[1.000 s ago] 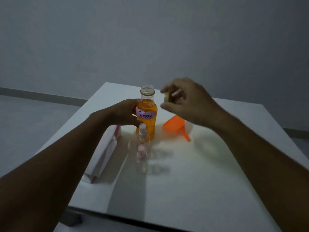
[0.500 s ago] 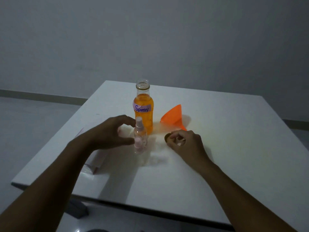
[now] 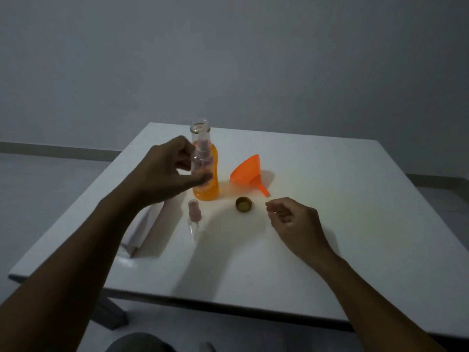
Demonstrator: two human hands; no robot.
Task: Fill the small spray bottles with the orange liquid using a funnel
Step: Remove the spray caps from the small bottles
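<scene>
My left hand (image 3: 165,171) holds a small clear spray bottle (image 3: 201,158) with a pink top, lifted in front of the big bottle of orange liquid (image 3: 209,184), whose mouth is uncapped. A second small spray bottle (image 3: 195,219) stands on the white table (image 3: 330,224) just below. The gold cap (image 3: 244,204) lies upside down on the table. An orange funnel (image 3: 248,174) lies on its side to the right of the big bottle. My right hand (image 3: 291,222) hovers right of the cap, fingers loosely curled and holding nothing.
A white and pink box (image 3: 149,224) lies on the table's left part, under my left forearm. A grey wall stands behind the table. The table's near edge runs across below my arms, with a table leg (image 3: 111,316) beneath.
My left hand has lifted one small spray bottle off the table. My right hand has let go of the cap, which now lies on the table, and drawn back to the right.
</scene>
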